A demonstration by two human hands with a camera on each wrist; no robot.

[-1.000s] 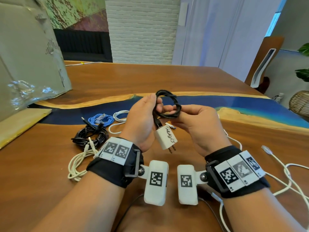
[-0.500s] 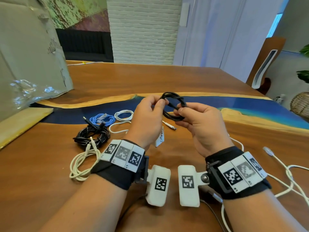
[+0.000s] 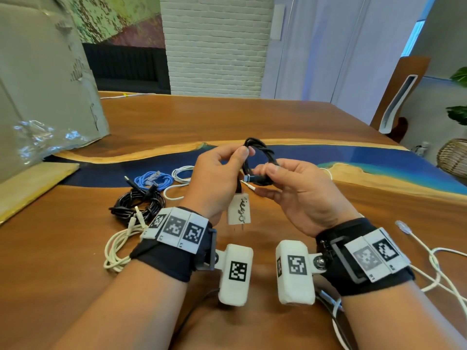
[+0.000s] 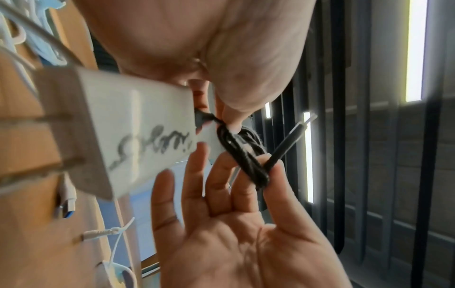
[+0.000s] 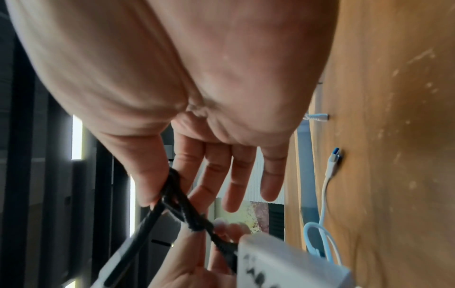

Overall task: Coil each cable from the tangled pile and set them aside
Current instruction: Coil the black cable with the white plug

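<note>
Above the table I hold a small coil of black braided cable (image 3: 261, 160) between both hands. My left hand (image 3: 227, 168) pinches the coil's top with thumb and forefinger. My right hand (image 3: 275, 178) pinches its lower right side, thumb on top, the other fingers spread below. A white charger block (image 3: 239, 208) with handwriting hangs from the cable under my left hand, prongs down. In the left wrist view the black cable (image 4: 242, 155) sits between my right thumb and forefinger, the charger block (image 4: 128, 128) blurred. The right wrist view shows the cable (image 5: 182, 206) pinched likewise.
On the wooden table (image 3: 252, 117) to the left lie a black coil (image 3: 137, 204), a blue coil (image 3: 153, 178), a white coil (image 3: 182, 173) and a cream cable (image 3: 118, 243). Loose white cable (image 3: 429, 258) trails at the right. A cardboard box (image 3: 43, 92) stands far left.
The charger block swung out from behind my left hand and hangs in plain sight again. My right hand shifted its pinch lower on the coil; the hands stay close together.
</note>
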